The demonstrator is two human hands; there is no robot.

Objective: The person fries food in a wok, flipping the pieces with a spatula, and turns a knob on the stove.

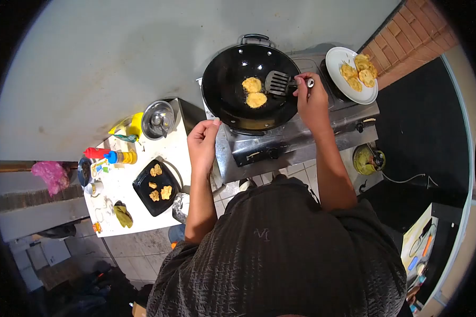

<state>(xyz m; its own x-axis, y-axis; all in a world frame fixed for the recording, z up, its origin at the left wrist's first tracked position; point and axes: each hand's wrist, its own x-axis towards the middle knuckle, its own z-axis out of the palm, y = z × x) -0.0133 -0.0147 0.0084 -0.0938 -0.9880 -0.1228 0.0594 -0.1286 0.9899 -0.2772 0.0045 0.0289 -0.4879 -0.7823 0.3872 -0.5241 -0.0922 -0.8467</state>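
My right hand point(313, 103) is closed around the handle of a slotted spatula point(278, 83), whose dark blade reaches into the black wok point(222, 68). Two golden fritters lie in the wok: the upper fritter point(252, 84) touches the lower fritter point(256, 100), and the blade is just to their right. My left hand point(202, 141) is at the wok's lower left rim, fingers curled and thumb pressed to the index finger. Whether it pinches something small or touches the rim, I cannot tell. The wok rests on a metal stove point(296, 138).
A white plate point(333, 55) with several fritters sits right of the wok. On the white table point(127, 211) at left are a black square plate point(156, 208) with several pieces, a metal bowl point(157, 120), a red bottle point(96, 153) and a yellow bottle point(126, 157).
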